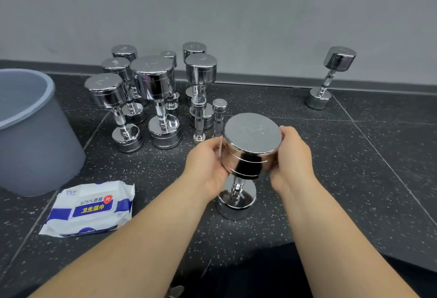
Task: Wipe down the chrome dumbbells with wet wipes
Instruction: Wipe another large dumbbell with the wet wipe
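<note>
Left of your left hand (pixel 208 165) sit a grey bin (pixel 35 137) and a wet wipes pack (pixel 89 208), with clustered chrome dumbbells (pixel 153 80) beyond. It and your right hand (pixel 293 160) both grip the top head of the upright dumbbell (pixel 251 146) between them. A lone dumbbell (pixel 331 78) stands well beyond your right hand.

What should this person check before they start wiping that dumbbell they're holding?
1. Dumbbell standing upright: ok.
2. Left hand and right hand gripping its top head from both sides: ok.
3. Wipe in a hand: cannot tell; only a thin pale edge shows by the left hand.
4. Wet wipes pack within reach, beside the left forearm: ok.
5. Pack opened: not ok, its flap looks shut.
6. Grey bin close by for used wipes: ok.
</note>
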A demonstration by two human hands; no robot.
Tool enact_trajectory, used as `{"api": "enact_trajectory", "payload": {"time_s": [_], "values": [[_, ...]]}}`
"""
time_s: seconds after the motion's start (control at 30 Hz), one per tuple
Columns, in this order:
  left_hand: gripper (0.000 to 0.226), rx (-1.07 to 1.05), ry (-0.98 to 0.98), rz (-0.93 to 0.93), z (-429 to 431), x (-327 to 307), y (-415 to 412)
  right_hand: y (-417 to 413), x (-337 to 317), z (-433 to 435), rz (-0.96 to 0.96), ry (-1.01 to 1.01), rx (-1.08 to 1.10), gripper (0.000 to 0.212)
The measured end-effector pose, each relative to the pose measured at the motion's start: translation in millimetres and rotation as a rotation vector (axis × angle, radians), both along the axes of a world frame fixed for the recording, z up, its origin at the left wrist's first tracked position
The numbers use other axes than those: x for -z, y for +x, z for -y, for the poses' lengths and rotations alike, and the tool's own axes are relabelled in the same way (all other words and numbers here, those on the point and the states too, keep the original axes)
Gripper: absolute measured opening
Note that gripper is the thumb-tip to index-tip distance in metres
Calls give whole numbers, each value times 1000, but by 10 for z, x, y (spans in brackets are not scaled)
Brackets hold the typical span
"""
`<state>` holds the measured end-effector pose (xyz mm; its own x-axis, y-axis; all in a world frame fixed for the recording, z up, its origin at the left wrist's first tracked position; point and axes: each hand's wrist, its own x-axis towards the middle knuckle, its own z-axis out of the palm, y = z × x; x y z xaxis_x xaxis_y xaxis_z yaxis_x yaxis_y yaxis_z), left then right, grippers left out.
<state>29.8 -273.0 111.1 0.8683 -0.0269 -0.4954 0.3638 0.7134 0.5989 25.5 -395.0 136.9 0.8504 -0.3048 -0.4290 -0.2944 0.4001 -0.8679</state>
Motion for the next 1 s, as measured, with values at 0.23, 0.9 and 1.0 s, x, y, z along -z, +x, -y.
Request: {"api": "enact_trajectory", "payload": {"time_s": [0.23, 0.9, 1.0], "values": [[35, 74, 415, 232, -13, -140, 14, 88, 76, 75, 65, 123, -19, 52], [30, -109, 764, 391, -125, -342, -35, -135, -375, 124, 338, -1103, -655, 34], [27, 70, 722, 307, -49, -244, -59, -208, -474, 198, 223, -1297, -647, 42]]}}
